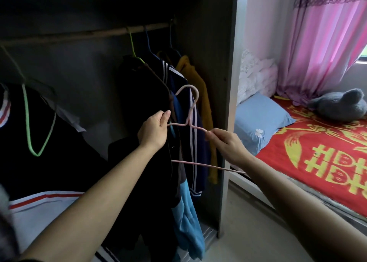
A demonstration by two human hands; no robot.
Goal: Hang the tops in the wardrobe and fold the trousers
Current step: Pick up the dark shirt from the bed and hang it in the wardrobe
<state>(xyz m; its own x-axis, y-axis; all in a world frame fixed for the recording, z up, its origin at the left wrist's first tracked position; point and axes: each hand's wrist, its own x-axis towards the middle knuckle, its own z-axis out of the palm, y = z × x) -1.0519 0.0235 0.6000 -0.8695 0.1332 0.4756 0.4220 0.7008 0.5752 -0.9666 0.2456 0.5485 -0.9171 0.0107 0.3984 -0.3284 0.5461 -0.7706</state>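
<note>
Left hand (154, 131) and right hand (228, 145) each pinch the empty hanger (189, 123) below the rail (79, 36) — keep its hook clear of the jackets (200, 140).

Home bedroom, open wardrobe (222, 63) with hanging clothes, bed (317, 162) with pillow (260, 120), pink curtains (317, 43)

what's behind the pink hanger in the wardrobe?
A navy striped jacket hangs right behind the hanger, with a black top left of it and a yellow top right. Those clothes cover the back wall of the wardrobe there.
</note>
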